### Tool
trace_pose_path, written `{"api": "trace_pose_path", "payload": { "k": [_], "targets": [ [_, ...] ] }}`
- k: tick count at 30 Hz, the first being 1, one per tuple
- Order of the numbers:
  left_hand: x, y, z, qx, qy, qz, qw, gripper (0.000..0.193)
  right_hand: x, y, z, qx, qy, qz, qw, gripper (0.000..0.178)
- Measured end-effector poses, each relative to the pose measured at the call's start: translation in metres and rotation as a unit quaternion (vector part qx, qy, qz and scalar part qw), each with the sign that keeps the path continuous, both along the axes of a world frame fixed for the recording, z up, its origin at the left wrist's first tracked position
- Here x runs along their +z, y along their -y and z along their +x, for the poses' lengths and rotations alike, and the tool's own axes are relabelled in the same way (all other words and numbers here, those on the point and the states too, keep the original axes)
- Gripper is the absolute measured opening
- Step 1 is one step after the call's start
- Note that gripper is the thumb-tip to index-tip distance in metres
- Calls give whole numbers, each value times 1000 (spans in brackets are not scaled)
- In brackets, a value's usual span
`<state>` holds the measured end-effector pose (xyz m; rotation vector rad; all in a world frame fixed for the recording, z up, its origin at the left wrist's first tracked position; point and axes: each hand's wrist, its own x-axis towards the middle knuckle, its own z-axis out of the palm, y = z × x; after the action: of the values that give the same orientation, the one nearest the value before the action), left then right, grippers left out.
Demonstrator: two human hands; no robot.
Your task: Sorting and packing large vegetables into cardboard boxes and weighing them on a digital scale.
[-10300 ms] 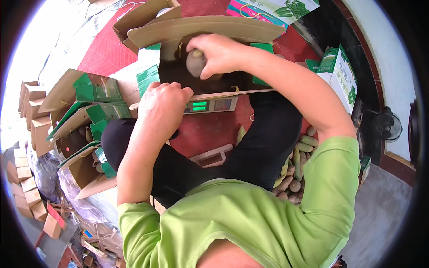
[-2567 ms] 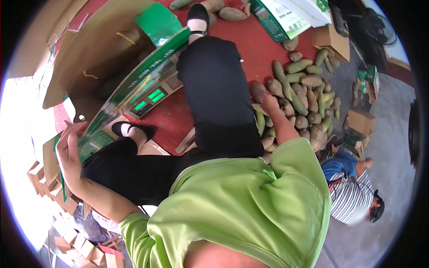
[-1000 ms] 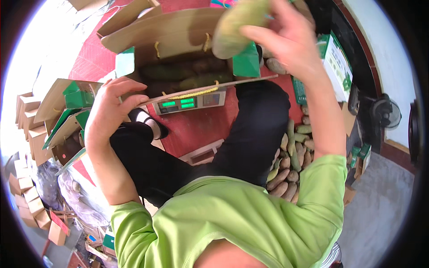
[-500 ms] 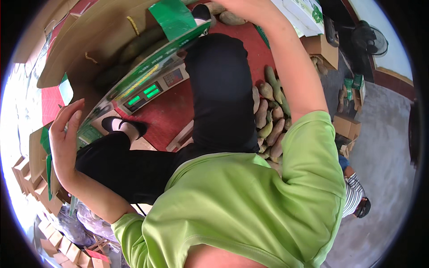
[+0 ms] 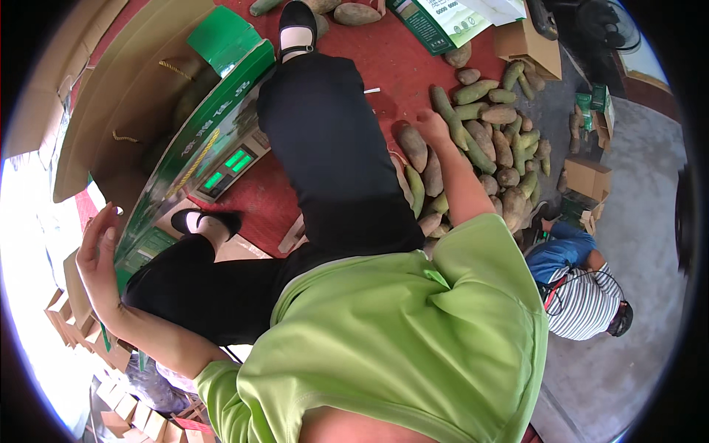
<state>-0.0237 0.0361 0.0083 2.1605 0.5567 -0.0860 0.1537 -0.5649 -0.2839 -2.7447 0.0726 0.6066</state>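
Note:
My left hand (image 5: pixel 100 258) is raised beside the near end of a green printed carton (image 5: pixel 214 111), fingers extended and apart, holding nothing. The carton's flaps stand up, and dark elongated produce (image 5: pixel 193 96) lies shadowed inside. My right hand (image 5: pixel 436 129) is down at the edge of a heap of long green and brown gourd-like or root-like produce (image 5: pixel 502 144). Closest to it are a brown piece (image 5: pixel 411 145) and a slim green piece (image 5: pixel 444 111). Its fingers are mostly hidden, so whether it grips anything does not show.
Against the carton is a scale with a lit green display (image 5: pixel 229 168). My legs (image 5: pixel 332 148) reach across the red floor (image 5: pixel 399 59). Another green-and-white carton (image 5: pixel 443 22) stands at the far side. A person in a striped shirt (image 5: pixel 583 295) bends at right. Small cardboard boxes (image 5: pixel 136 413) lie lower left.
My right hand has come down and nearer from the far side to the heap. The view has shifted, showing more of the heap and the other person. My left hand stays beside the carton.

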Motion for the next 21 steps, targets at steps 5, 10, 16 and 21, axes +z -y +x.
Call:
{"api": "trace_pose_path", "payload": {
  "k": [5, 10, 16, 21],
  "targets": [
    [-4, 3, 9, -3, -15, 5, 1000, 32, -82, 73, -54, -179, -28, -2, 983, 54],
    [7, 6, 6, -14, -24, 15, 1000, 33, -78, 41, -70, -157, -114, -79, 978, 88],
    [9, 7, 10, -73, -5, 57, 996, 36, -47, 17, -75, -198, -118, -89, 969, 101],
    [8, 14, 16, -52, 8, 56, 997, 38, -48, -3, -69, -135, -96, -175, 970, 102]
  ]
}}
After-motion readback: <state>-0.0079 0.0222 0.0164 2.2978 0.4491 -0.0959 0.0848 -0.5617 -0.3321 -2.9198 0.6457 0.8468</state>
